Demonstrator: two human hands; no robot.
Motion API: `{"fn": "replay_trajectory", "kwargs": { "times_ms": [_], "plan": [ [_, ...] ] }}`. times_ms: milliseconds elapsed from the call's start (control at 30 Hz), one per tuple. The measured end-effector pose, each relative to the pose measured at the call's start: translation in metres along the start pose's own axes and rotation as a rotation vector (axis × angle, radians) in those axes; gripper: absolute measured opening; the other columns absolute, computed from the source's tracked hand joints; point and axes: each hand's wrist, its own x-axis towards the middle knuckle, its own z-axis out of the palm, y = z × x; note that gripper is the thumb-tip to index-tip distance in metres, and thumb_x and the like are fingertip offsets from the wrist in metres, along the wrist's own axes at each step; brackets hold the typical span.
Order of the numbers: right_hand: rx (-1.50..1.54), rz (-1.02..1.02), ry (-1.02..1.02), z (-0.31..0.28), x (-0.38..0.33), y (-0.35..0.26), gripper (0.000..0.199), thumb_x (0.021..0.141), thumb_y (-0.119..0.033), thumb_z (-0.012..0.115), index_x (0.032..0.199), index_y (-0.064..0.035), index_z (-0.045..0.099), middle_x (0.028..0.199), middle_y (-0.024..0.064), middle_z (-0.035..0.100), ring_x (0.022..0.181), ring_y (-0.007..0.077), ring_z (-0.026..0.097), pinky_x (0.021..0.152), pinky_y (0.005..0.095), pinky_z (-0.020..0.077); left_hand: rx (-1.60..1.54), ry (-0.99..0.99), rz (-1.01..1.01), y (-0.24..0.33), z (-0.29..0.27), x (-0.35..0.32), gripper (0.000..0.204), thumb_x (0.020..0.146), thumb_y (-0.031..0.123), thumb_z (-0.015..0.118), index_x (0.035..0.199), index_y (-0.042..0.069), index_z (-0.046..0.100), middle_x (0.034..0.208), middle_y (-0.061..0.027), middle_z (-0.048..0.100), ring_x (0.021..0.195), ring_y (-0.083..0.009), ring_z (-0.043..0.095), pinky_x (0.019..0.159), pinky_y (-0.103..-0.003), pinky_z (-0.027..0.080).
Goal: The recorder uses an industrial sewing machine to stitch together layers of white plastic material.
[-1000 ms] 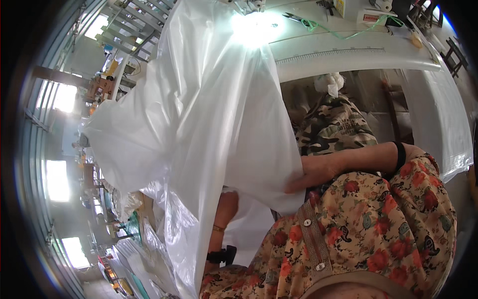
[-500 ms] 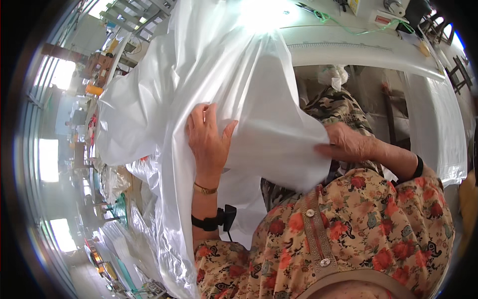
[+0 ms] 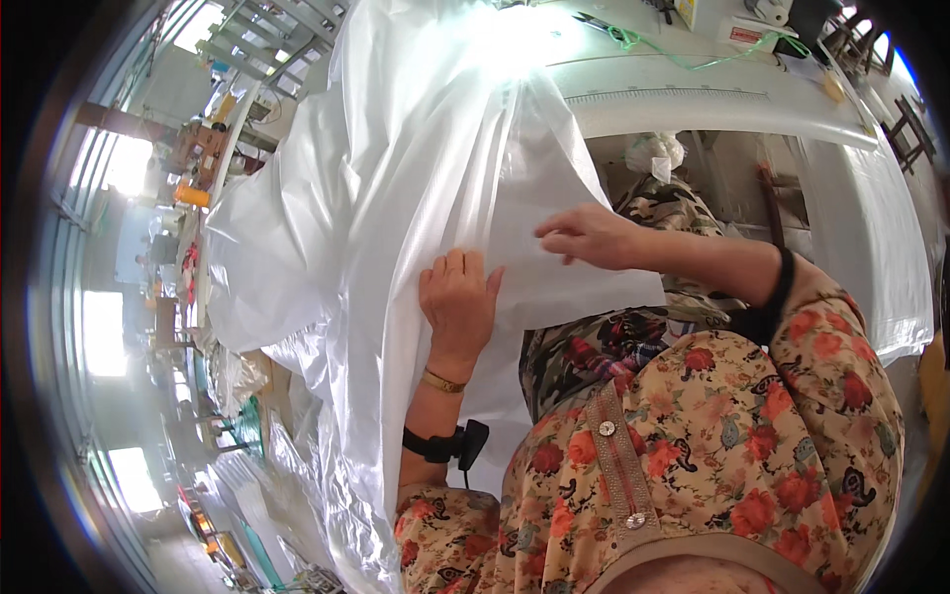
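Note:
A large sheet of thin white translucent plastic point(image 3: 396, 188) hangs from the white table down over my lap. My left hand point(image 3: 458, 307) lies flat on the sheet, fingers together and pointing up, pressing a folded part. My right hand point(image 3: 584, 236) reaches in from the right and pinches the sheet's upper fold between fingertips. A gold bracelet and a black wrist strap point(image 3: 440, 444) sit on my left forearm; a black band is on my right forearm. I wear a floral top.
A white table point(image 3: 693, 94) curves across the top with a green cord point(image 3: 683, 61) and small items on it. Camouflage fabric point(image 3: 673, 213) shows under the table. More plastic bundles point(image 3: 247, 495) and workshop shelving lie at the left.
My left hand came up onto the sheet and moved right and lower. My right hand rose from the lower edge of the sheet to its upper fold.

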Motion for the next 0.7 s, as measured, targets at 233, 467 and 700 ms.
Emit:
{"fn": "replay_trajectory", "kwargs": {
  "times_ms": [233, 467, 700],
  "plan": [
    [0.468, 0.275, 0.244, 0.059, 0.067, 0.026, 0.031, 0.080, -0.027, 0.070, 0.087, 0.0019, 0.064, 0.078, 0.0083, 0.062, 0.072, 0.0150, 0.057, 0.061, 0.0303, 0.0459, -0.091, 0.206, -0.017, -0.006, 0.019, 0.012, 0.015, 0.078, 0.015, 0.069, 0.082, 0.006, 0.057, 0.078, -0.0095, 0.055, 0.075, -0.0266, 0.057, 0.062, -0.035, 0.046],
    [0.332, 0.095, 0.079, 0.060, 0.033, 0.028, 0.021, 0.083, -0.021, 0.068, 0.080, -0.0005, 0.063, 0.075, 0.0042, 0.061, 0.072, 0.0119, 0.056, 0.066, 0.0272, 0.0453, -0.344, 0.049, -0.170, -0.010, 0.029, 0.015, 0.012, 0.082, 0.010, 0.066, 0.088, 0.003, 0.059, 0.079, -0.0107, 0.060, 0.068, -0.0300, 0.058, 0.061, -0.038, 0.046],
    [0.725, -0.139, 0.010, 0.029, -0.031, -0.039, 0.012, 0.090, -0.012, 0.060, 0.083, -0.0020, 0.060, 0.072, 0.0019, 0.061, 0.070, 0.0091, 0.057, 0.064, 0.0244, 0.0455, -1.084, -0.137, -0.251, 0.013, -0.030, 0.019, 0.010, 0.091, 0.007, 0.058, 0.085, 0.000, 0.054, 0.063, -0.0015, 0.050, 0.056, -0.0093, 0.043, 0.053, -0.026, 0.036]
  ]
}}
